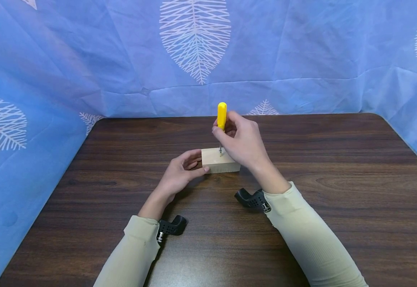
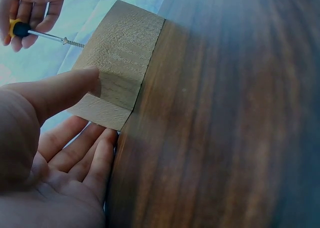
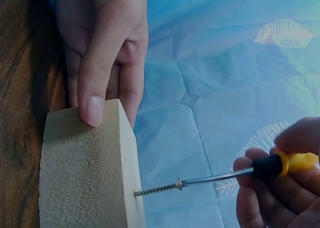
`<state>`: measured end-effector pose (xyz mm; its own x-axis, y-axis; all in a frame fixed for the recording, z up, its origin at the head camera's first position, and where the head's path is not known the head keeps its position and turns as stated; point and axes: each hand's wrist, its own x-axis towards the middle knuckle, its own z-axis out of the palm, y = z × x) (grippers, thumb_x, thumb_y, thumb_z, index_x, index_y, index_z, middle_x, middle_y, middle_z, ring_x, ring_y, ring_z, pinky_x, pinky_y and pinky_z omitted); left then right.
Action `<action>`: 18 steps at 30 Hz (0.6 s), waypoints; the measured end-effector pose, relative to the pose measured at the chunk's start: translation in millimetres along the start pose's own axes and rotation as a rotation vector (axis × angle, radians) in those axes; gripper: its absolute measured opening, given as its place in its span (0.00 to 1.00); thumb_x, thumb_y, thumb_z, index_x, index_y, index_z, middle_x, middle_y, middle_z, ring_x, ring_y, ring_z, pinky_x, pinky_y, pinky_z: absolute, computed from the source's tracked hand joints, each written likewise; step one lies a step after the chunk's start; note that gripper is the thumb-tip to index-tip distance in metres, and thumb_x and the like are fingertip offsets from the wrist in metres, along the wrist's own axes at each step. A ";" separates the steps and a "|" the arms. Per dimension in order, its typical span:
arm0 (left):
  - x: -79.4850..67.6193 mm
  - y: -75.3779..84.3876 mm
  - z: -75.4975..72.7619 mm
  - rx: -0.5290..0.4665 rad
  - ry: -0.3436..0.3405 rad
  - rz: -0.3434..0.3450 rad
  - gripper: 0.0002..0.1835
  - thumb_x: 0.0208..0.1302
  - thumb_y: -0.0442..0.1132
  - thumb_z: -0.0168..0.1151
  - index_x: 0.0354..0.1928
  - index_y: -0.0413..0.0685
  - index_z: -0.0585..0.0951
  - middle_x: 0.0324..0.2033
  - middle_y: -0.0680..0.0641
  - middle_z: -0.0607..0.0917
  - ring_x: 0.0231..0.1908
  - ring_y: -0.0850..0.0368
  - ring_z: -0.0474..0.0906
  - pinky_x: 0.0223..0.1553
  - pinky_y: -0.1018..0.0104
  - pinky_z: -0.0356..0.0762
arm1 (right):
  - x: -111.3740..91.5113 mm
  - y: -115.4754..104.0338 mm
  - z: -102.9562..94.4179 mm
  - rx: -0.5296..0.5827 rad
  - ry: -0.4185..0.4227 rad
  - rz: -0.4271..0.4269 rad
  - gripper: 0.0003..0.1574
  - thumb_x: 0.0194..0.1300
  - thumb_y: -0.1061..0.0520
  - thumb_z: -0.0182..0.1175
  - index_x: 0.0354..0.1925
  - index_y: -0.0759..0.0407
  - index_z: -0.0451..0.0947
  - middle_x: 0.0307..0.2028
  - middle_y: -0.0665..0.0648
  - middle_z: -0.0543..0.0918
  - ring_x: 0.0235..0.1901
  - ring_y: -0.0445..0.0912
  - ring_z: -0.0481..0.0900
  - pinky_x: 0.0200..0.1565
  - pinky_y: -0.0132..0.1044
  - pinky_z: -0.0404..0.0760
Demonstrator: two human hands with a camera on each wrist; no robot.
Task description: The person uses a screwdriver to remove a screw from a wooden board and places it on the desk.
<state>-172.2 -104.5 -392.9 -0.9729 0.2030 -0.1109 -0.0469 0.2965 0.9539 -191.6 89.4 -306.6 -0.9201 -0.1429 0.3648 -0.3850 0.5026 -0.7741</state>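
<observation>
A pale wooden block [image 1: 212, 158] lies on the brown table, its left end held by my left hand [image 1: 179, 172]. The thumb presses the near face, and the other fingers reach to the far side and end. A screw [image 3: 157, 190] stands upright in the block's top face, most of its thread showing. My right hand [image 1: 247, 139] grips a screwdriver [image 1: 222, 114] with a yellow handle and black collar. Its metal shaft [image 3: 212, 179] runs down to the screw head, and the tip sits on that head. Both tool and screw stand roughly vertical in the head view.
The dark wood-grain table [image 1: 337, 167] spreads out on all sides of the block. Behind it hangs a blue cloth [image 1: 122, 52] with white leaf prints. A black wrist device [image 1: 174, 226] is worn on the left wrist, and another black device [image 1: 249, 199] on the right.
</observation>
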 end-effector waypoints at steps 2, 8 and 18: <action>0.1 0.2 0.1 0.000 0.001 -0.001 0.31 0.58 0.48 0.71 0.64 0.64 0.72 0.60 0.56 0.76 0.62 0.59 0.71 0.66 0.60 0.70 | 0.5 0.9 0.7 -0.006 -0.015 -0.020 0.13 0.64 0.44 0.64 0.41 0.50 0.79 0.33 0.47 0.83 0.31 0.40 0.80 0.35 0.34 0.82; 1.3 -0.2 0.0 0.001 -0.003 -0.004 0.31 0.58 0.49 0.71 0.64 0.64 0.72 0.60 0.56 0.75 0.62 0.58 0.71 0.66 0.60 0.70 | -0.3 1.0 2.6 -0.022 -0.043 -0.057 0.17 0.63 0.43 0.65 0.42 0.52 0.80 0.33 0.46 0.83 0.31 0.39 0.80 0.35 0.33 0.82; 0.6 0.7 -0.3 0.002 -0.008 0.006 0.32 0.58 0.49 0.71 0.64 0.63 0.72 0.60 0.55 0.75 0.62 0.58 0.71 0.67 0.59 0.69 | -1.5 -1.4 1.6 0.023 -0.057 -0.056 0.11 0.65 0.51 0.63 0.45 0.49 0.75 0.37 0.44 0.88 0.35 0.36 0.83 0.39 0.35 0.82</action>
<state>-172.8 -104.4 -392.2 -0.9713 0.2120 -0.1076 -0.0408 0.2974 0.9539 -189.8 87.5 -306.9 -0.8994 -0.2190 0.3782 -0.4369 0.4727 -0.7653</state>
